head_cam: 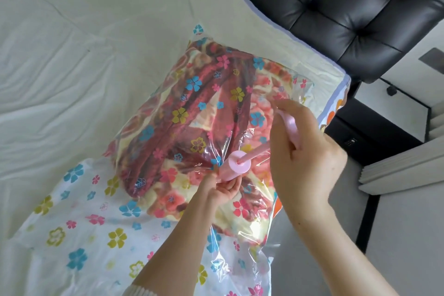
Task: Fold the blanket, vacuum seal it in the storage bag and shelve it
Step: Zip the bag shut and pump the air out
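Folded blanket (216, 113), red, pink and cream, sealed inside a clear flower-printed bag (79, 223), lying on the white sheet (60, 79) of a bed, toward its right edge. Bag film drawn tight and wrinkled over the blanket near the middle, slack and flat at the near left where nothing fills it. Pink hand pump (234, 169) standing tilted on the bag's near-middle part, barrel base down on the film, thin rod pulled out and slanting up to the right. Left hand (222, 187) at the foot of the barrel, fingers curled round its lower end, palm partly turned up. Right hand (305, 151) raised above and to the right, fingers wrapped round the pink handle (289, 127) at the top of the rod, index finger stretched out along it. Both forearms reaching in from the near edge, a bit of cream sleeve (139, 292) at the left wrist. Black tufted headboard (348, 7) at the far right, just beyond the bed edge. Dark nightstand (374, 132) to the right of the bed, pale folded slats or panels near the right border, too unclear to name.
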A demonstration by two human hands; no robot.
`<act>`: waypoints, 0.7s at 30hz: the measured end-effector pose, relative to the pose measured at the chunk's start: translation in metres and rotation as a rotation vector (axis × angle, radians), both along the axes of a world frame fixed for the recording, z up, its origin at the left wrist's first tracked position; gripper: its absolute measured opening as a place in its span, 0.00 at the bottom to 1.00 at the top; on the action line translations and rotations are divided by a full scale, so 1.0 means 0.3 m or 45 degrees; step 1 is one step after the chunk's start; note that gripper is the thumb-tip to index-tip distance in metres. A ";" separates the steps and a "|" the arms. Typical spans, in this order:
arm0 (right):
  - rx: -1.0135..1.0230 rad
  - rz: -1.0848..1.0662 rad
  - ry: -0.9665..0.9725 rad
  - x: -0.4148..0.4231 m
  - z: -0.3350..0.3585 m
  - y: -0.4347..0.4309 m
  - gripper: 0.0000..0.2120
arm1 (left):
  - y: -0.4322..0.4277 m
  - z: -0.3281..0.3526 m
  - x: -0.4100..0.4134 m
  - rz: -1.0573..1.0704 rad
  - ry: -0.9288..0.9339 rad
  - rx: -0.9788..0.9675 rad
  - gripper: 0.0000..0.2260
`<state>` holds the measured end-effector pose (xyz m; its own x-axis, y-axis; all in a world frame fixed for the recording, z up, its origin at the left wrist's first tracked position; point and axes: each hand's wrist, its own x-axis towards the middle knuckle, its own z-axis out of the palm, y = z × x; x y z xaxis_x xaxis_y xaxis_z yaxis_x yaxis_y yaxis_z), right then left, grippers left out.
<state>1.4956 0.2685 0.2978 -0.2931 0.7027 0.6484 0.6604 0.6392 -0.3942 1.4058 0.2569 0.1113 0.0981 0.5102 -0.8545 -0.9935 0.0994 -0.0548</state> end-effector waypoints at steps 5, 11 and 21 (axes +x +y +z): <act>-0.229 0.069 -0.512 -0.035 -0.200 0.015 0.12 | 0.013 0.022 0.013 0.016 0.041 -0.048 0.12; 0.055 -0.046 -0.116 0.017 0.031 0.017 0.09 | 0.006 0.011 -0.008 -0.026 -0.015 -0.017 0.10; -0.104 -0.061 -0.215 0.009 -0.033 0.015 0.09 | 0.004 0.029 0.006 -0.010 0.010 -0.038 0.11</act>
<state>1.4984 0.2732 0.2878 -0.3576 0.7666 0.5333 0.7505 0.5758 -0.3244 1.4075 0.2582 0.1200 0.0952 0.4836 -0.8701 -0.9932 0.1053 -0.0501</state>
